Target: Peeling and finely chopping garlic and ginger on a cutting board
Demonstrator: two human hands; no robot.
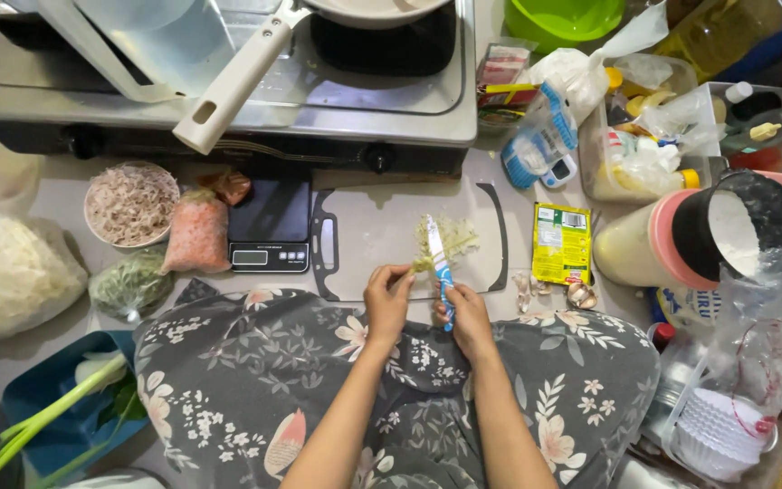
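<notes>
Here, yellow-green sachet [561, 242] beside cutting board [364, 244], right hand [465, 317] gripping knife [439, 263]

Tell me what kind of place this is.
Likely a home kitchen work area set low, perhaps on the floor. A gas stove carries a pan, a kitchen scale sits beside the cutting board, and the right hand cuts greens with a knife.

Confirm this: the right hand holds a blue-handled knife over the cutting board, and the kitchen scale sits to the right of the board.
Not quite. In the head view the kitchen scale sits to the left of the cutting board, not the right. The right hand does hold the blue-handled knife over the board.
</notes>
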